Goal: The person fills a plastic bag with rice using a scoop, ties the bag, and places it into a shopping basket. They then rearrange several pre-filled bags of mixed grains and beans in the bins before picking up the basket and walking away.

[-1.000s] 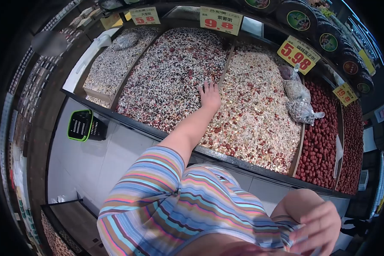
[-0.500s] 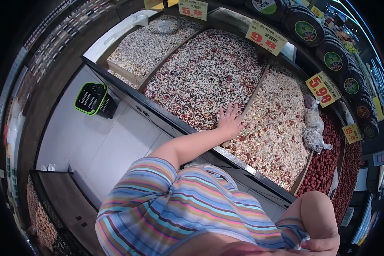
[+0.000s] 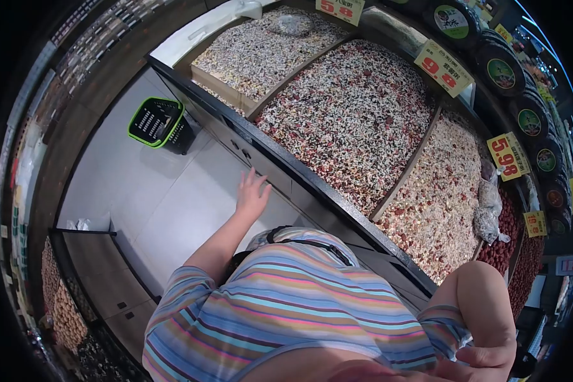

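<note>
My left hand (image 3: 253,195) hangs over the floor (image 3: 191,191), beside the front of a grain bin (image 3: 312,184). Its fingers are spread and it holds nothing. At the lower right, my right hand (image 3: 481,363) is bent back close to my chest, its fingers partly cut off by the frame edge, so its grip cannot be made out. The bin's nearest compartments hold a dark mixed grain (image 3: 356,121) and a paler mix with red pieces (image 3: 433,197).
A black basket with a green rim (image 3: 156,124) stands on the floor at the left. Price signs (image 3: 444,67) line the bin's back edge, before stacked round containers (image 3: 502,73). Bagged grain (image 3: 488,207) lies near red dates (image 3: 500,245). Another bin (image 3: 67,318) is at the lower left.
My left hand has lifted off the grain and moved left and down, over the floor. The view has shifted, so the bin and basket appear farther right.
</note>
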`<state>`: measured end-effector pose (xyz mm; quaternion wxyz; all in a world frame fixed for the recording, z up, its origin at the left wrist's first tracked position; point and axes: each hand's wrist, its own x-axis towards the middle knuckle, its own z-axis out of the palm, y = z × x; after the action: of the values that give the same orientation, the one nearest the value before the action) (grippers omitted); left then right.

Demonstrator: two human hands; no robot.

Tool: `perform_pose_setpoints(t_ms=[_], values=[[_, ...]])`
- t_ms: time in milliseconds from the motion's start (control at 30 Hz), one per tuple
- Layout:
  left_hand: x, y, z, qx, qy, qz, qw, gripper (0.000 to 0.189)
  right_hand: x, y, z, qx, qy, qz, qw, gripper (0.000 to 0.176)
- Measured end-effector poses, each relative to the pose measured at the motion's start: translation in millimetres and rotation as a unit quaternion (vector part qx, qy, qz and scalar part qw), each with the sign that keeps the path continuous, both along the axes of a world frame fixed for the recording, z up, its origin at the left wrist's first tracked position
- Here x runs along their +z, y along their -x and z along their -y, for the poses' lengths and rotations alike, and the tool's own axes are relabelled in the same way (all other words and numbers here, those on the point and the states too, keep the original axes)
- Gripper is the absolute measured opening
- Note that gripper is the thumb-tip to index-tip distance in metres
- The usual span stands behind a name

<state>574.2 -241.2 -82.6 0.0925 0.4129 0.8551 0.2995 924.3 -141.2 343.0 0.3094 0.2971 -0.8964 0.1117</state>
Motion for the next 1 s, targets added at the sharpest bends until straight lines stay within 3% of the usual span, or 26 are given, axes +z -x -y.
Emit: perform_pose_setpoints(t_ms=[100, 200, 300, 367, 433, 500, 533, 633, 700, 800, 867, 933, 1000], values=[[-29.9, 31.5, 58.3, 0.08, 0.103, -0.005, 0.991, 0.036, -1.1, 15.3, -4.6, 0.095, -0.009, 0.109, 0.989, 0.018], [-76.1, 50.7, 115.7, 0.128, 0.205, 0.017, 0.97, 0.036, -8.0, 53.1, -10.6, 0.235, -0.029, 0.042, 0.971, 0.015], [-133.3, 64.4, 184.0, 0.161, 0.274, 0.098, 0.943, 0.038, -0.2, 77.1, -5.5, 0.264, 0.031, 0.11, 0.958, 0.013], [-158.8, 74.4, 229.3, 0.206, 0.378, 0.211, 0.877, 0.038, -5.0, 80.6, 16.3, 0.145, 0.068, 0.119, 0.98, 0.012], [-201.3, 79.9, 285.3, 0.239, 0.415, 0.25, 0.842, 0.038, -3.4, 98.1, 20.0, 0.127, 0.061, 0.148, 0.979, 0.011], [-215.0, 75.0, 328.0, 0.311, 0.396, 0.238, 0.83, 0.039, 3.1, 121.1, 7.9, 0.21, 0.013, 0.197, 0.958, 0.01], [-215.6, 70.1, 338.4, 0.346, 0.389, 0.233, 0.822, 0.04, 0.5, 127.8, 7.9, 0.213, 0.015, 0.164, 0.963, 0.01], [-214.4, 66.9, 346.4, 0.311, 0.413, 0.252, 0.818, 0.04, -5.9, 151.0, 2.3, 0.261, 0.038, 0.113, 0.958, 0.01], [-204.2, 58.9, 329.1, 0.292, 0.395, 0.258, 0.832, 0.04, -0.1, 173.5, -15.9, 0.346, 0.066, 0.141, 0.925, 0.011], [-209.7, 49.8, 296.2, 0.192, 0.389, 0.265, 0.861, 0.039, -7.9, 196.5, -35.8, 0.389, 0.009, 0.126, 0.913, 0.015], [-192.3, 41.0, 269.9, 0.158, 0.354, 0.266, 0.883, 0.04, -8.9, 206.4, -52.0, 0.392, -0.007, 0.18, 0.902, 0.019], [-160.9, 38.1, 245.8, 0.174, 0.334, 0.299, 0.877, 0.041, -10.7, 221.0, -68.4, 0.408, 0.002, 0.179, 0.895, 0.019], [-163.7, 41.7, 241.2, 0.181, 0.332, 0.304, 0.874, 0.042, -15.8, 245.2, -81.3, 0.433, 0.043, 0.128, 0.891, 0.017]])
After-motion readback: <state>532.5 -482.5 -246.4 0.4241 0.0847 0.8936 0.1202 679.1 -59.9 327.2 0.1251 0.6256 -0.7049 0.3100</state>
